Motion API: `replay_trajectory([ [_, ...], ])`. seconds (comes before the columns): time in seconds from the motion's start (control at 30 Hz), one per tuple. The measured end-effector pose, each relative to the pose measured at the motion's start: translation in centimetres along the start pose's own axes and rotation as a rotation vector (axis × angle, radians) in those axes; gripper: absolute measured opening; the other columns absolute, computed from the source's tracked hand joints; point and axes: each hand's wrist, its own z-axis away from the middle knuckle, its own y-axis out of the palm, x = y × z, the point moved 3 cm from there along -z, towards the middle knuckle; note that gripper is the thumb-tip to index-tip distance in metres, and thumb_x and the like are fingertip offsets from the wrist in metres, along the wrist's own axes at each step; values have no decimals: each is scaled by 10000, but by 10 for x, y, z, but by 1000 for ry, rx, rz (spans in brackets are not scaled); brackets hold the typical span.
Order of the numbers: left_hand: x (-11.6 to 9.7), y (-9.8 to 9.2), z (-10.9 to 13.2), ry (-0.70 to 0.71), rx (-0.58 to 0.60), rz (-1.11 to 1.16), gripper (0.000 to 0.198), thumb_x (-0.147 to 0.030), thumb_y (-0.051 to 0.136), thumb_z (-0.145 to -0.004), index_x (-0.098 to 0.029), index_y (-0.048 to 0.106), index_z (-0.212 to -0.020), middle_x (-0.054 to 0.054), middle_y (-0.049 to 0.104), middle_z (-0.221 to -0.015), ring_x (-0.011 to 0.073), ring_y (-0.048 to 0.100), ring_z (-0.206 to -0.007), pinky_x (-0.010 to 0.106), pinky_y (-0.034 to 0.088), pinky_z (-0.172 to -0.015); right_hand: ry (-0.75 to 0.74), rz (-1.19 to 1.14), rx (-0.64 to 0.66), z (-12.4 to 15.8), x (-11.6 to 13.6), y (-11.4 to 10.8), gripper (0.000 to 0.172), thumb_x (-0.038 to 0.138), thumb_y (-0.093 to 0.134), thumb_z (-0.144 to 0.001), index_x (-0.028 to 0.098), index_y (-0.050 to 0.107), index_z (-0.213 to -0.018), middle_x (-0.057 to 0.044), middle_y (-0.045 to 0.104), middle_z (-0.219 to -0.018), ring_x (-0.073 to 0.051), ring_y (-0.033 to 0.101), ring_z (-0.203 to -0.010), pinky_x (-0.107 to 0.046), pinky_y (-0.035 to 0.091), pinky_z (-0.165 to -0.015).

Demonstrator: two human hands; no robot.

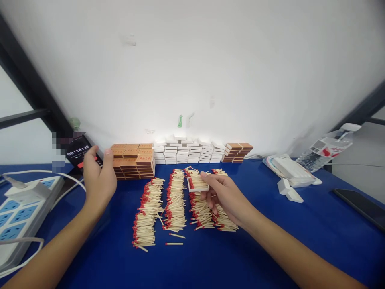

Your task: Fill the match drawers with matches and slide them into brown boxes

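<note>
My right hand (224, 194) pinches a white matchbox tray (198, 190) filled with matches, their red heads to the left. It hovers over rows of loose red-tipped matches (174, 200) on the blue tabletop. My left hand (99, 172) is raised at the left, thumb and forefinger apart, with nothing visible between them. Its other fingers are hidden. Just to its right stands a stack of brown matchboxes (132, 160). Behind it leans a phone (78, 149) showing a running timer, partly covered by the hand.
White trays (186, 150) are piled against the wall, with more brown matchboxes (237, 151) at their right. A power strip (18, 216) with cables lies at left. To the right are a plastic bottle (326, 148), a white packet (288, 168) and a dark phone (361, 206).
</note>
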Motion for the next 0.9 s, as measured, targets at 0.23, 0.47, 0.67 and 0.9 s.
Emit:
replay_trajectory([
  [0.23,-57,-10,46,579,20,-30,456,-312,630,-987,-159,606,-1416,127,644,-1400,300,582,-1346,466,417,-1198,-71,107,-83,-14,19,-45,522,675,777,-806,188,619,-708,-17,638,-636,-79,469,-418,-200,290,-321],
  [0.47,-75,-4,81,1044,207,-9,308,-102,729,-884,-130,693,-1189,93,762,-1058,246,710,-1046,364,563,-958,-77,283,-255,-42,12,-132,613,739,798,-757,200,529,-642,52,425,-527,-56,289,-431,-208,155,-376],
  [0.67,-82,-6,97,1094,304,50,306,-87,738,-894,-104,691,-1197,101,769,-1037,220,714,-976,328,586,-865,-48,355,-238,-59,-4,-172,662,795,792,-719,196,531,-612,70,344,-511,-60,253,-455,-217,163,-404],
  [0.9,-82,-7,106,1107,347,102,294,-71,734,-892,-80,694,-1183,92,774,-977,233,699,-1012,349,584,-892,-39,471,-225,-66,-10,-183,642,790,792,-720,191,579,-632,33,462,-515,-82,391,-444,-229,287,-404],
])
